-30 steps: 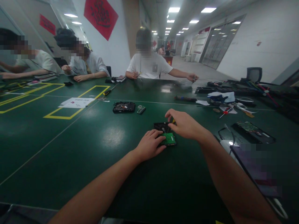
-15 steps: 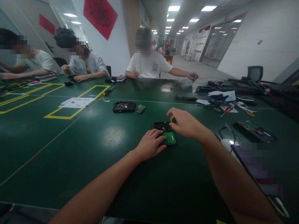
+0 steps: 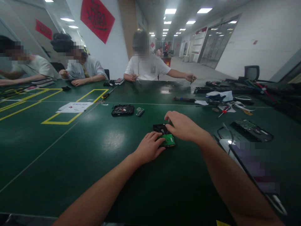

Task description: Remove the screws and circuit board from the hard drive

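Head | left hand point(image 3: 150, 146) splayed on flat, rectangular black-and-green drive point(image 3: 169, 141) | right hand point(image 3: 182, 126) curled, grip unclear

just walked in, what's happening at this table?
A person's left hand rests on a black device, fingers over its green circuit board. The right hand is curled above the device's far right corner; whether it grips anything is hidden. Farther off, to the left, lie another black device and a small circuit board.

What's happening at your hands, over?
Left hand on black drive with green board. Right hand curled at far side, grip unclear. It hides drive's far-right corner.
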The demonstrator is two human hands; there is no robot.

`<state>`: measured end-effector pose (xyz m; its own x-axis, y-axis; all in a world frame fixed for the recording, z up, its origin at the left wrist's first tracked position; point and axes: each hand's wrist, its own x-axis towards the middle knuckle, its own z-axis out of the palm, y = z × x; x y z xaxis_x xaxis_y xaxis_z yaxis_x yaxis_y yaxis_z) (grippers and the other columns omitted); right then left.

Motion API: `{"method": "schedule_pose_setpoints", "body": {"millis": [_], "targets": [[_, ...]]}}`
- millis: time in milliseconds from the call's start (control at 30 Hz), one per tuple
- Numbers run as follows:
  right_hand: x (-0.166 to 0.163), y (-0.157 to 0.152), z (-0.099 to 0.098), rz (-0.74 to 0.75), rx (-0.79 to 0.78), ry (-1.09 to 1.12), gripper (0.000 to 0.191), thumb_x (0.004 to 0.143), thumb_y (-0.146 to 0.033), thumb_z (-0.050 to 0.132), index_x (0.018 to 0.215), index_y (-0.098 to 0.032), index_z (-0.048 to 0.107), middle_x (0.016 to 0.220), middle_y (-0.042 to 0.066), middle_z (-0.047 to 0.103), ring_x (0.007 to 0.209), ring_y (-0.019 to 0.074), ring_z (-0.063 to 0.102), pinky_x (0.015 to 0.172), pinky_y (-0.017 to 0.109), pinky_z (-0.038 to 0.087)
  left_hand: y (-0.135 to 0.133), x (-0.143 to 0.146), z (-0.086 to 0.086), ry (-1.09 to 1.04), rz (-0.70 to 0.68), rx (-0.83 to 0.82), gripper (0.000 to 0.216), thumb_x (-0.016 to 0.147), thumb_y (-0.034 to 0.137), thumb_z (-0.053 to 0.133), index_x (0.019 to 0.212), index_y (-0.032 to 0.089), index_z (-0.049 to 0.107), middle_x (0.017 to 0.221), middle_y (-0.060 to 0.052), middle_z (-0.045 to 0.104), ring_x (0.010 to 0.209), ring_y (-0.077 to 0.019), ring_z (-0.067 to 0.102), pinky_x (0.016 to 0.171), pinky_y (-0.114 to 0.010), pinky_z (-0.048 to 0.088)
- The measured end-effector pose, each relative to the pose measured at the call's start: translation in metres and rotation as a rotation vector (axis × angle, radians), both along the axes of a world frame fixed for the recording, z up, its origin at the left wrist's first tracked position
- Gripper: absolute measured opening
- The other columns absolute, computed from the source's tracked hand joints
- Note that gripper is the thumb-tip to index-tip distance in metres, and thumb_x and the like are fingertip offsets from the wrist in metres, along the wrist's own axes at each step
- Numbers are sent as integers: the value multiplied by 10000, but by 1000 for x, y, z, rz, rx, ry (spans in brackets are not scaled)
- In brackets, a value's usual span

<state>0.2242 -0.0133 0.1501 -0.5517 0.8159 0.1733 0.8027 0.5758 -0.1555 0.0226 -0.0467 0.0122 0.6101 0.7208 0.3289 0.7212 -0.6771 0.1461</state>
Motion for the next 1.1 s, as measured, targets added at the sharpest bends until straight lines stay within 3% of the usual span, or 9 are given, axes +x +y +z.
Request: {"method": "schedule_pose_setpoints", "body": {"millis": [100, 233, 300, 433, 500, 733, 833, 933, 1100], "targets": [[-3, -1, -2, -132, 63, -70, 180, 994, -287, 583, 1107, -152, 624, 1089, 148, 680, 907, 272, 652, 747, 353, 440, 0, 0, -2, -6, 1, -2, 397, 1022, 432, 584, 1341, 200, 629, 1446, -145, 586, 1336, -341, 515, 1108, -547, 466], [-2, 0, -2, 99, -46, 25, 210, 894, -84, 594, 1072, -189, 629, 1077, 78, 693, 952, 216, 641, 800, 306, 439, 0, -1, -2, -12, -5, -8, 404, 1015, 431, 596, 1347, 203, 625, 1443, -145, 584, 1336, -340, 513, 1111, -547, 462], [-2, -1, -2, 150, -84, 42, 230, 886, -82, 592, 1084, -192, 629, 1079, 73, 695, 967, 212, 639, 819, 301, 446, 0, 0, -1, -22, -10, -10, 409, 1013, 424, 600, 1359, 207, 619, 1440, -144, 584, 1335, -337, 514, 1107, -547, 464], [-5, -4, -2, -51, 37, -32, 177, 989, -285, 589, 1106, -157, 627, 1110, 143, 675, 945, 265, 647, 789, 356, 457, 0, 0, -1, -38, -13, -4, 391, 1003, 414, 618, 1336, 209, 632, 1433, -148, 590, 1330, -340, 519, 1101, -557, 467], [-5, -1, -3, -101, 49, -51, 148, 1007, -261, 556, 1075, -156, 633, 1098, 144, 678, 914, 260, 653, 776, 360, 455, 0, 0, -2, -38, -7, -2, 390, 997, 417, 629, 1328, 212, 638, 1429, -148, 594, 1331, -341, 521, 1102, -560, 465], [3, 8, -2, 58, -36, 68, 213, 902, -118, 628, 1106, -177, 624, 1082, 84, 696, 983, 224, 641, 864, 319, 453, 1, 0, -3, -31, 1, -6, 395, 1003, 424, 617, 1337, 213, 636, 1434, -145, 594, 1330, -338, 523, 1101, -549, 470], [0, 3, -3, -3, 9, 2, 178, 969, -236, 609, 1131, -163, 619, 1118, 128, 680, 970, 256, 638, 821, 347, 454, 1, 0, -4, -36, -5, -6, 401, 1002, 426, 616, 1345, 218, 631, 1437, -144, 590, 1332, -339, 524, 1101, -548, 471], [-2, 2, -5, -62, 39, -43, 153, 976, -219, 593, 1110, -151, 619, 1111, 145, 675, 936, 266, 637, 796, 361, 447, 2, 0, -5, -38, -3, -7, 404, 996, 441, 623, 1339, 227, 634, 1431, -141, 594, 1334, -343, 525, 1098, -551, 473], [0, 6, -4, 127, -63, 78, 206, 887, -82, 606, 1064, -187, 620, 1099, 82, 699, 986, 216, 633, 855, 310, 445, 1, 0, -3, -42, -4, -12, 403, 993, 416, 632, 1348, 227, 627, 1437, -143, 593, 1329, -343, 526, 1098, -563, 471]]}}
